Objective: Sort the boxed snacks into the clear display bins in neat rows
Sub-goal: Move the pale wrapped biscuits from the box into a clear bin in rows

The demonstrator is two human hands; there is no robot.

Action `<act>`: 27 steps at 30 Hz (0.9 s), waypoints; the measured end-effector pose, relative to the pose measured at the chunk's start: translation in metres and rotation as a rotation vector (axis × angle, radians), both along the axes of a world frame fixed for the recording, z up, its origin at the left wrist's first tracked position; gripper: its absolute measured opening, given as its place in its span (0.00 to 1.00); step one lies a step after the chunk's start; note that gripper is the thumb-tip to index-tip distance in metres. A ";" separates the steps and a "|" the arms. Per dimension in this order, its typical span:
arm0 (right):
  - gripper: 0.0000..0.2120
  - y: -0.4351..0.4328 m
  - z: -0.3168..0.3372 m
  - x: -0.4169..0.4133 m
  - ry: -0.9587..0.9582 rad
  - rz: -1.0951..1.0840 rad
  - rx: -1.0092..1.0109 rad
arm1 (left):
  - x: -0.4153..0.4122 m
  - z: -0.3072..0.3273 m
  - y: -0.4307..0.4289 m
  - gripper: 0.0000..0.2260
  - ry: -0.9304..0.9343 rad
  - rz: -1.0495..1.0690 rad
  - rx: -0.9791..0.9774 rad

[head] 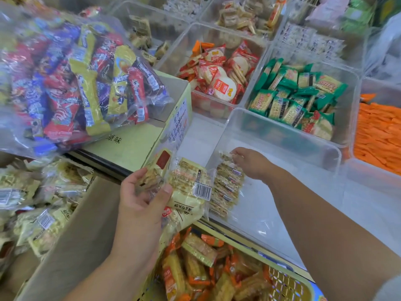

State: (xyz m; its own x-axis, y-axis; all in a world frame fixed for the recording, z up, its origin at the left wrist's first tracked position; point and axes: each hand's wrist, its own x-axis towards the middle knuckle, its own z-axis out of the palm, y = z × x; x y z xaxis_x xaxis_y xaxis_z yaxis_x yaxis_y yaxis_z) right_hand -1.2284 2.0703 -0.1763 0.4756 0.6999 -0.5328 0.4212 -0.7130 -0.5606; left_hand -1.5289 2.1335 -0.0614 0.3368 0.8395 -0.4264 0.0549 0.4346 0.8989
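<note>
The left hand (138, 198), at eight o'clock of the clear rectangular plastic bin (282, 135), curls fingers and thumb round a bundle of pale yellow plastic-wrapped cracker packets (186, 192). The right hand (252, 164) reaches into the bin, fingers bent onto the twelve o'clock end of a row of standing cracker packets (225, 187) along the nine o'clock wall; whether it pinches or only steadies them, I cannot tell. It is probably best to brace the row upright and feed packets singly, faces matching, tight against the wall.
</note>
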 end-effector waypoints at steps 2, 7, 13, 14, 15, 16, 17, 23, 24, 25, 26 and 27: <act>0.18 -0.007 -0.001 -0.007 -0.095 0.075 -0.021 | 0.000 0.001 0.000 0.24 -0.008 0.001 -0.014; 0.28 -0.019 0.003 -0.024 -0.144 0.109 -0.087 | -0.001 0.003 -0.002 0.23 -0.058 0.004 -0.074; 0.30 -0.030 0.044 -0.039 -0.121 0.020 0.000 | 0.005 0.009 0.001 0.20 -0.151 0.012 -0.152; 0.29 -0.033 0.056 -0.044 -0.165 0.018 0.041 | 0.006 0.010 0.002 0.19 -0.166 0.018 -0.171; 0.28 -0.037 0.070 -0.050 -0.187 0.017 0.128 | 0.007 0.011 0.004 0.18 -0.176 0.023 -0.195; 0.26 -0.042 0.086 -0.057 -0.165 0.038 0.251 | 0.009 0.012 0.005 0.18 -0.183 0.026 -0.224; 0.27 -0.048 0.102 -0.066 -0.102 0.095 0.379 | 0.011 0.013 0.007 0.18 -0.184 0.023 -0.258; 0.40 -0.072 0.149 -0.122 0.019 0.341 0.572 | 0.018 0.024 0.005 0.25 -0.134 -0.173 -0.360; 0.37 -0.073 0.149 -0.128 -0.001 0.292 0.599 | 0.018 0.025 0.004 0.26 -0.136 -0.198 -0.362; 0.34 -0.075 0.148 -0.131 -0.007 0.248 0.629 | 0.018 0.027 0.004 0.29 -0.142 -0.216 -0.363; 0.31 -0.077 0.146 -0.133 -0.002 0.212 0.657 | 0.017 0.028 0.004 0.33 -0.143 -0.232 -0.365; 0.28 -0.079 0.144 -0.133 0.013 0.174 0.683 | 0.017 0.029 0.005 0.39 -0.132 -0.253 -0.368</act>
